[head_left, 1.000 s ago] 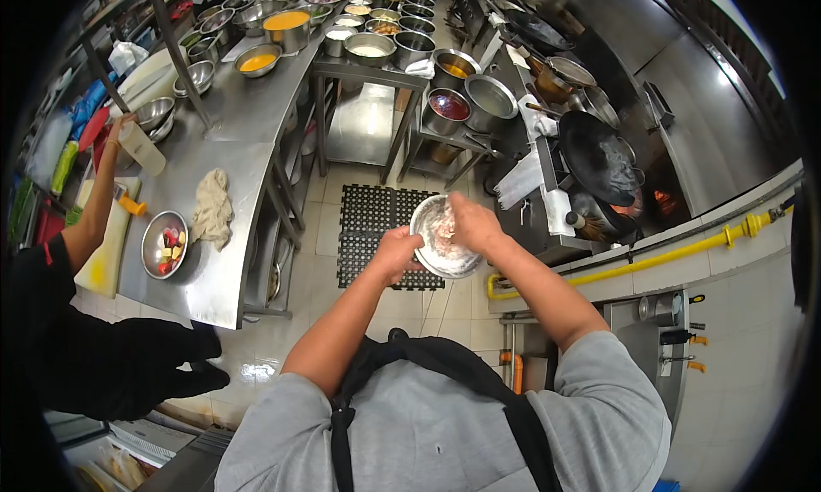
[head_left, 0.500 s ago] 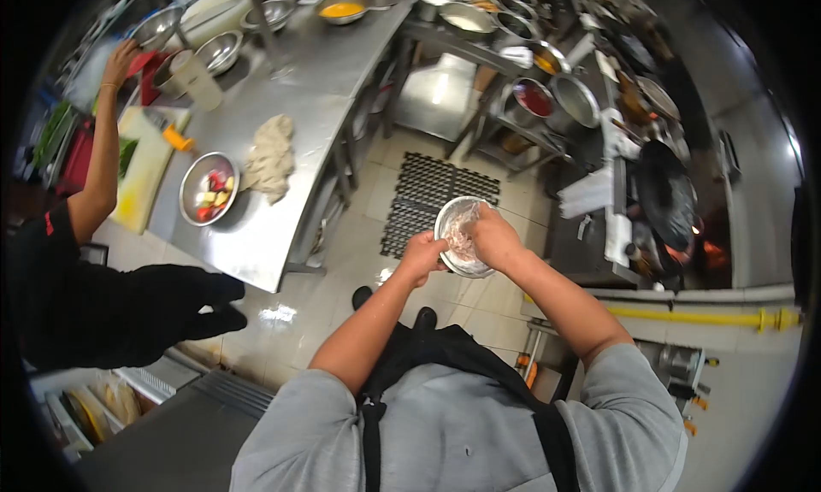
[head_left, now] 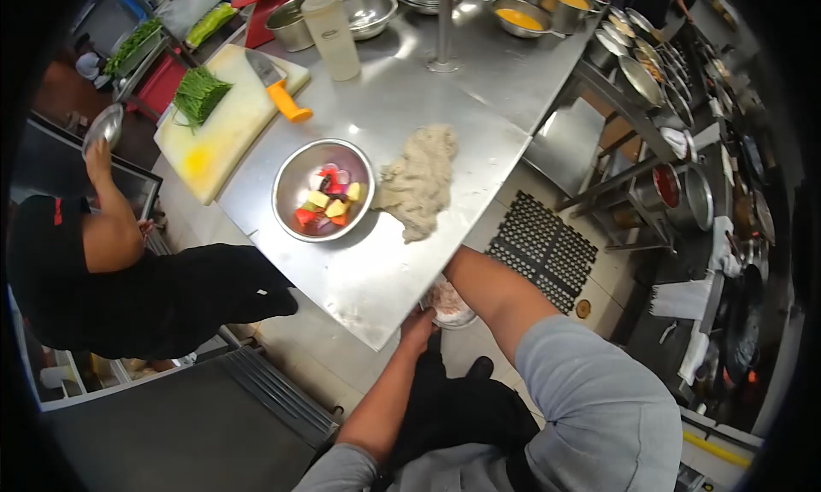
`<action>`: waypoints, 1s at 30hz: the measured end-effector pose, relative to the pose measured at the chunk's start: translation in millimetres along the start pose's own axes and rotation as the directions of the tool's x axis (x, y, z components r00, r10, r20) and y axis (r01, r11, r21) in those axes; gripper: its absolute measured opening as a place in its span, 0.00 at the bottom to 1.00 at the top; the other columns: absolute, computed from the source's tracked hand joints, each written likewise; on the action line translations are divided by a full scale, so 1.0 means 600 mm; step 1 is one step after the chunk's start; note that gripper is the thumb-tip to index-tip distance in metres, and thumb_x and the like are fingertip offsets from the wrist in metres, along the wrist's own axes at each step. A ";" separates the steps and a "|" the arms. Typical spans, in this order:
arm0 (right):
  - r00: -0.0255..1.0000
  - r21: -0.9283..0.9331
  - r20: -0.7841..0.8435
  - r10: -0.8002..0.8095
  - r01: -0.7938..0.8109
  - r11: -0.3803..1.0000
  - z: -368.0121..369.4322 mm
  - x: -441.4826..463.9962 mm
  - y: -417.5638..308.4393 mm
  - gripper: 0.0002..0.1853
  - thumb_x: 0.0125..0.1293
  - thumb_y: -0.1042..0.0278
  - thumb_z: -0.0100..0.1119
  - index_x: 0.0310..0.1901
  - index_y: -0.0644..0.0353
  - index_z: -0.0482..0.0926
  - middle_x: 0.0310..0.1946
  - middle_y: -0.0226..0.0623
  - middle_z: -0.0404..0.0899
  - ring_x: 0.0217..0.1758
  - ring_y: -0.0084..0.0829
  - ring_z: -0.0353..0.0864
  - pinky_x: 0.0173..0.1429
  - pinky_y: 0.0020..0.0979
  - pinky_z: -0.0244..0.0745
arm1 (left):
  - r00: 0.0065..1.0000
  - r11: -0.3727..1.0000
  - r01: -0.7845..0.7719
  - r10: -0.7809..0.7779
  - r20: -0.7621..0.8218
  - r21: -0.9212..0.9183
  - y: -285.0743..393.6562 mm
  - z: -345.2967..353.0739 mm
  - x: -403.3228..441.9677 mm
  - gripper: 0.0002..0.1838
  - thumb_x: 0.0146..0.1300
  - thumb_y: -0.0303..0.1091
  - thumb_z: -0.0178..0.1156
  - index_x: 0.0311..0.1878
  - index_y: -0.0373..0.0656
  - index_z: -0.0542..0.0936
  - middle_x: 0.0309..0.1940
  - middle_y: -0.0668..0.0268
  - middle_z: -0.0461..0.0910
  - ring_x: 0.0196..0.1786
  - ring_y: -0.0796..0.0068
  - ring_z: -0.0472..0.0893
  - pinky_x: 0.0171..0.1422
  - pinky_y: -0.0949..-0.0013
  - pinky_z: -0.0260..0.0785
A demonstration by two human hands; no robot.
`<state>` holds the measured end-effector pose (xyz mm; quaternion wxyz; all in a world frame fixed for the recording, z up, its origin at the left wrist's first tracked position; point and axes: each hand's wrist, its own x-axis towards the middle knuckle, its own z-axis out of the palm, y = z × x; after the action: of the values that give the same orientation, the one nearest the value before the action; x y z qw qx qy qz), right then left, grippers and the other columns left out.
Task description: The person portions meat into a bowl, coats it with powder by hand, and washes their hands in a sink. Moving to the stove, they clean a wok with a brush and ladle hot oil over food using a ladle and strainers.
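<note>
Bowl (head_left: pixel 451 306) is partly beneath the table (head_left: pixel 385 274): left hand (head_left: pixel 417 329) curls gripping it, right forearm (head_left: pixel 494 292) slants under; right hand hidden, cannot tell its state.

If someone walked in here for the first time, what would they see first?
Probably the bright red and yellow chunks in the shiny bowl on the steel table. Next, the orange-handled knife, its blade on the cutting board near a green bundle. Lower down, the left hand holds another bowl, partly hidden by the table.

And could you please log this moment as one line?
left hand: holds bowl of pinkish mixture | right hand: hidden by table | cloth: on table
</note>
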<state>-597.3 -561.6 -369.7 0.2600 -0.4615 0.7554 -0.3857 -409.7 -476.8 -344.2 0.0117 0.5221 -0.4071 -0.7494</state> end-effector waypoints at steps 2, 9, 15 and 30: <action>0.997 -0.041 0.050 0.059 -0.057 0.998 0.034 0.046 -0.005 0.15 0.57 0.68 0.58 0.46 0.63 0.79 0.37 0.44 0.82 0.38 0.42 0.82 0.47 0.36 0.76 | 0.999 1.000 0.009 -0.009 -0.035 -0.020 -0.022 -0.015 0.012 0.13 0.58 0.29 0.56 0.46 0.40 0.76 0.38 0.66 0.78 0.37 0.75 0.78 0.33 0.69 0.74; 0.988 -0.018 0.060 0.140 -0.139 0.990 0.032 0.032 0.012 0.15 0.59 0.68 0.57 0.46 0.63 0.78 0.36 0.42 0.82 0.38 0.43 0.81 0.47 0.38 0.76 | 0.999 0.991 0.016 -0.021 -0.040 -0.130 0.011 -0.018 0.001 0.14 0.60 0.32 0.54 0.49 0.40 0.72 0.43 0.62 0.73 0.43 0.70 0.76 0.41 0.65 0.75; 0.827 0.635 0.084 0.556 -0.475 0.609 -0.089 0.008 0.032 0.14 0.60 0.68 0.56 0.46 0.63 0.78 0.36 0.41 0.82 0.37 0.43 0.81 0.47 0.40 0.75 | 1.000 0.948 -0.027 0.027 -0.004 -0.318 0.033 0.015 0.005 0.15 0.58 0.28 0.54 0.50 0.41 0.71 0.45 0.62 0.74 0.47 0.67 0.76 0.47 0.59 0.75; 0.982 -0.555 0.081 -0.170 0.186 0.811 -0.337 -0.324 -0.089 0.24 0.52 0.71 0.61 0.54 0.62 0.74 0.44 0.55 0.78 0.48 0.49 0.79 0.55 0.40 0.73 | 0.953 0.944 -0.207 0.254 0.166 -0.258 0.112 0.201 -0.112 0.09 0.56 0.25 0.53 0.40 0.36 0.77 0.33 0.62 0.80 0.33 0.69 0.82 0.34 0.67 0.77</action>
<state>-636.7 -332.6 -204.0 0.0862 -0.5913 0.7850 -0.1638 -502.0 -419.5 -235.6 0.1217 0.3885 -0.3720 -0.8342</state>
